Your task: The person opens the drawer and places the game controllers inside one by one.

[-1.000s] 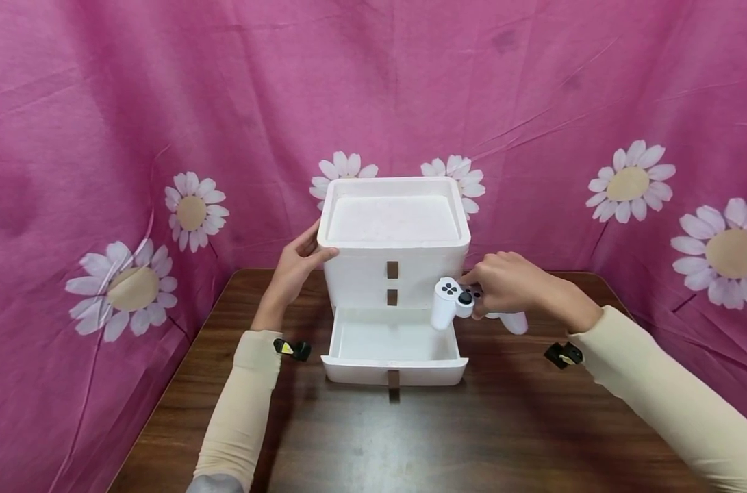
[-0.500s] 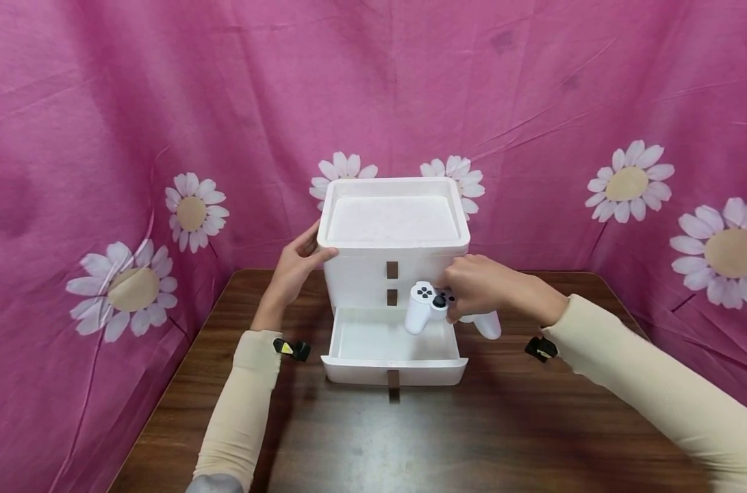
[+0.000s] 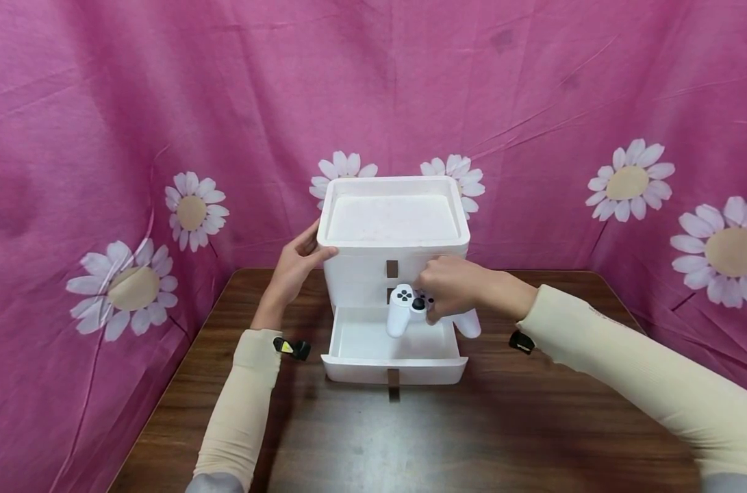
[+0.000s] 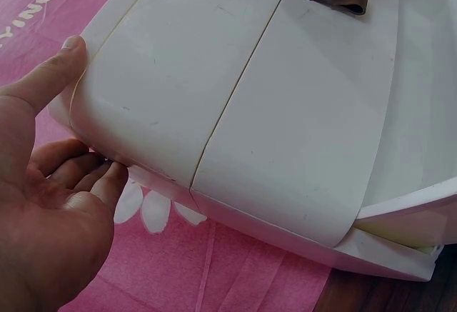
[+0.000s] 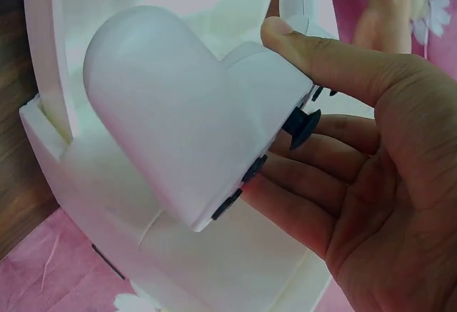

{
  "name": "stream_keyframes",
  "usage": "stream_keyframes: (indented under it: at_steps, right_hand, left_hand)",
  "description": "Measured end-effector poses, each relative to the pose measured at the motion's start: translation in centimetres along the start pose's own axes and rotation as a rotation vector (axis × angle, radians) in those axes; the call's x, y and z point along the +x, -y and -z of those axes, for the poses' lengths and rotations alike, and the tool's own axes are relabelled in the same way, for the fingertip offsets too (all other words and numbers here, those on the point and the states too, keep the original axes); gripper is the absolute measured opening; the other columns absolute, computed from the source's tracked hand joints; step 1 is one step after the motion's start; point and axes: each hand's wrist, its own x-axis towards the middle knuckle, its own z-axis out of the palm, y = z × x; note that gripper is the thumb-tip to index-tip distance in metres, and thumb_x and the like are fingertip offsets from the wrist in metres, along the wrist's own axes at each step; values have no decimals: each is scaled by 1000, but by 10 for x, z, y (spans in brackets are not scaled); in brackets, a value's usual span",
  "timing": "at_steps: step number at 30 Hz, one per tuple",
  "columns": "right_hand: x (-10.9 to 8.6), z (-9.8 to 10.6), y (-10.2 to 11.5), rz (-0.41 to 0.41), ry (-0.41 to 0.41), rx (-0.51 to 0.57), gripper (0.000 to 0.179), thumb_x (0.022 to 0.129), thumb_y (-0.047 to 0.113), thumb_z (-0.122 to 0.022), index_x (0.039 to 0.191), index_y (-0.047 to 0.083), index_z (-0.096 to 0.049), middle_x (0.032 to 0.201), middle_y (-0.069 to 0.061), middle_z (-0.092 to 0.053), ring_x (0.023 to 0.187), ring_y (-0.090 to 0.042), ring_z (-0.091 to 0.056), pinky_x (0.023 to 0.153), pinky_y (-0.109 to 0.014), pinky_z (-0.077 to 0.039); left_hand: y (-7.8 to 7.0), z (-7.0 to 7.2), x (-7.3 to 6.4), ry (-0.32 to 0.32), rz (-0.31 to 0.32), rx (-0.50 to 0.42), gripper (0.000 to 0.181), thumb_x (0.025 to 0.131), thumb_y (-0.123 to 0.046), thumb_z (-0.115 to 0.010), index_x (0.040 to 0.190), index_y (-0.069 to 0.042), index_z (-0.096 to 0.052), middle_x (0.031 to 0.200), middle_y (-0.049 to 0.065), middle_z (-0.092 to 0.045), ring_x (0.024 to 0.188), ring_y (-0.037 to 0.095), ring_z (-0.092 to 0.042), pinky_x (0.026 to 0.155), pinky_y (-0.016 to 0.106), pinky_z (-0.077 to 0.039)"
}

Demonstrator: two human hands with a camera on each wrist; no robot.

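A white drawer unit [image 3: 356, 274] with brown pull tabs stands on the table, its bottom drawer [image 3: 355, 370] pulled out. My left hand [image 3: 292, 270] grips the unit's upper left corner; in the left wrist view the thumb lies at the front edge and the curled fingers touch the side. Over the open drawer, my right hand [image 3: 456, 284] holds a white game controller [image 3: 399, 318] by its middle. The right wrist view shows the thumb on one face of the controller [image 5: 157, 105] and the fingers on the side with the black stick and buttons. I see nothing inside the drawer.
The unit's top is a shallow tray with a raised rim [image 3: 394, 245]. Wooden tabletop [image 3: 373, 445] extends in front and to both sides. A pink cloth [image 3: 533, 103] with white flowers hangs behind and around the table.
My right hand has carried the controller leftward, from the drawer's right edge to above the drawer. The left hand, the unit and the drawer have stayed in place.
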Motion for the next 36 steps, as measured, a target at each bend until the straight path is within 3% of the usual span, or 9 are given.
stream_keyframes:
  at_steps: [5,21,29,36]
  right_hand:
    - [11,-6,9,-12,50,-19,38,71,31,-98,97,10,-80,77,4,-73,69,-14,-60,64,-33,-53]
    - [40,-26,21,-18,130,3,37,75,31,-97,101,11,-81,84,3,-75,71,-14,-62,68,-36,-55]
    - [51,-41,19,-25,145,11,31,74,27,-96,96,12,-81,81,4,-73,73,-14,-58,67,-33,-51]
    - [57,-55,18,-53,177,61,39,76,27,-97,108,9,-83,92,-2,-80,75,-13,-64,73,-33,-59]
  left_hand:
    - [1,1,0,4,-3,10,79,96,-16,-81,165,-22,-42,171,3,-41,156,20,-43,123,44,-43]
    - [1,1,-1,-1,4,18,78,96,-19,-82,164,-24,-44,170,2,-43,155,21,-44,123,45,-43]
    - [1,0,0,-4,13,26,79,95,-19,-82,164,-24,-44,170,2,-42,156,21,-43,124,47,-42]
    - [2,0,2,-5,-3,13,79,95,-16,-82,164,-20,-44,169,5,-45,154,21,-45,124,46,-41]
